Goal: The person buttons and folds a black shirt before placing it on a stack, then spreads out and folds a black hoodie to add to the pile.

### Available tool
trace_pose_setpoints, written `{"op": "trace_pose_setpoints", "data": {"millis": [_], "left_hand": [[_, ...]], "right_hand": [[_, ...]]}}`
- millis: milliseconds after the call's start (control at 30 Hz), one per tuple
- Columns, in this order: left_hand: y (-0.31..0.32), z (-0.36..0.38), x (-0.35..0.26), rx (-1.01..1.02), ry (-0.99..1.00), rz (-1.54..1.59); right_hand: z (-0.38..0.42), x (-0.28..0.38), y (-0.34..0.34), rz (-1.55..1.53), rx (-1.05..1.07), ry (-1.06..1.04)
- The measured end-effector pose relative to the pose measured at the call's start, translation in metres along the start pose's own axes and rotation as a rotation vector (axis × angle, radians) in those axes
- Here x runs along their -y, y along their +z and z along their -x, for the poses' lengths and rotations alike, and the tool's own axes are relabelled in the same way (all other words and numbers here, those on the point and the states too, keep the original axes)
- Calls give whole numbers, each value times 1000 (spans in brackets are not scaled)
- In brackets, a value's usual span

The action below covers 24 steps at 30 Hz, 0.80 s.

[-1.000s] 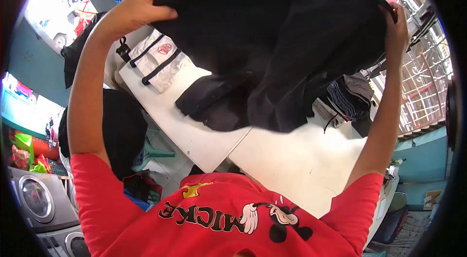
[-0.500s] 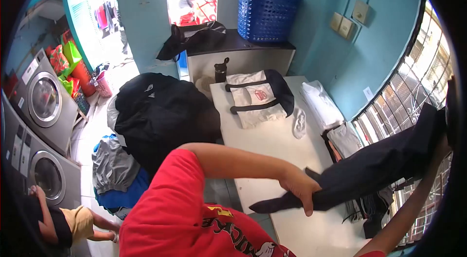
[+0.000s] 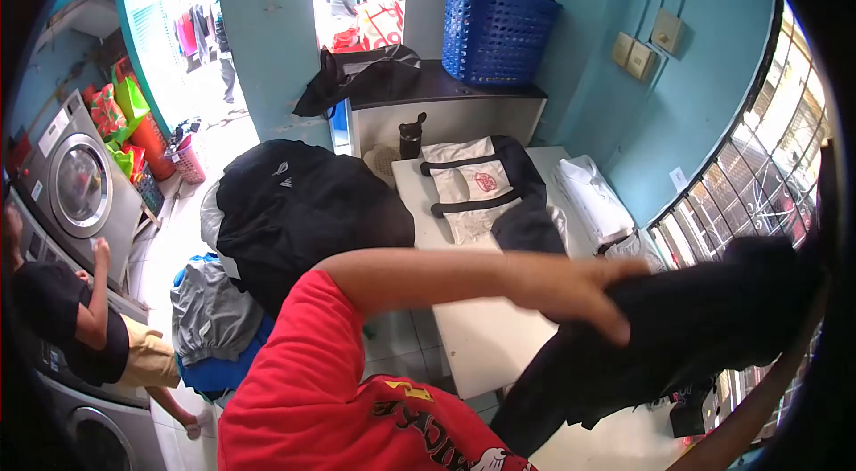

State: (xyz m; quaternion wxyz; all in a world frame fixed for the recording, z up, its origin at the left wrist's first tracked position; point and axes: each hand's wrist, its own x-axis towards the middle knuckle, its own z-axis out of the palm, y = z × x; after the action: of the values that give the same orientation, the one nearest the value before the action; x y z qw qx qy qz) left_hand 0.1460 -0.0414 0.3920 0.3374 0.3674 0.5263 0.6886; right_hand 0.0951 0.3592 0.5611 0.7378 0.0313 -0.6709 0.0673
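A dark garment (image 3: 660, 346), long like trousers, stretches from the right edge over the table (image 3: 499, 337). My left hand (image 3: 584, 288), smeared by motion, lies across its upper side with thumb and fingers apart. In the dark border at the far right, my right hand (image 3: 813, 293) holds up the garment's other end; its fingers are hidden. Beyond the left hand is a cream and black tote bag (image 3: 477, 186). White folded clothes (image 3: 593, 195) lie along the wall side.
A big black cloth heap (image 3: 308, 199) stands left of the table, beside grey and blue clothes (image 3: 214, 311). A blue laundry basket (image 3: 499, 34) and tumbler (image 3: 410, 137) are at the back. Another person (image 3: 85, 319) stands by the washing machines (image 3: 80, 186).
My left hand has moved up and right along the garment, and its grip has loosened. The garment has spread wider, its near end dropping. The other person has shifted toward the machines.
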Motion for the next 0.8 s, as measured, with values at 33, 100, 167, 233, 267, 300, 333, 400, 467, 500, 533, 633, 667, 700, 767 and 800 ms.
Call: {"op": "trace_pose_setpoints", "data": {"millis": [33, 100, 167, 233, 267, 300, 333, 400, 467, 500, 533, 633, 667, 700, 767, 800], "left_hand": [[16, 3, 4, 73, 20, -75], [55, 0, 35, 127, 597, -574], [93, 3, 45, 370, 455, -388], [125, 3, 64, 416, 653, -151], [130, 1, 69, 411, 657, -152], [132, -3, 72, 412, 700, -111], [133, -6, 74, 405, 745, -72], [130, -5, 73, 400, 749, -120], [129, -4, 70, 376, 775, -194], [130, -4, 67, 361, 782, -201], [131, -5, 63, 332, 682, -240], [133, -5, 58, 279, 533, -285], [133, -5, 58, 267, 522, -279], [134, -6, 59, 248, 510, -275], [135, -8, 62, 222, 489, -261], [136, -9, 64, 212, 474, -254]], "right_hand": [[1, 4, -1, -12, -14, 0], [-1, 8, -3, -5, -23, -44], [-1, 14, -5, 10, -6, -86], [-1, 22, -6, 23, 11, -120], [0, 25, -6, 30, 23, -137], [1, 28, -6, 37, 30, -150], [0, 29, -6, 43, 32, -162], [0, 30, -5, 51, 40, -172], [0, 30, -8, 59, 45, -179], [-2, 30, -8, 65, 46, -177], [-2, 31, -8, 68, 47, -180], [-5, 31, -6, 80, 50, -181], [-5, 33, -5, 82, 48, -175], [-5, 33, -4, 85, 50, -175], [-5, 34, -1, 98, 58, -173], [-6, 34, 1, 106, 59, -173]]}}
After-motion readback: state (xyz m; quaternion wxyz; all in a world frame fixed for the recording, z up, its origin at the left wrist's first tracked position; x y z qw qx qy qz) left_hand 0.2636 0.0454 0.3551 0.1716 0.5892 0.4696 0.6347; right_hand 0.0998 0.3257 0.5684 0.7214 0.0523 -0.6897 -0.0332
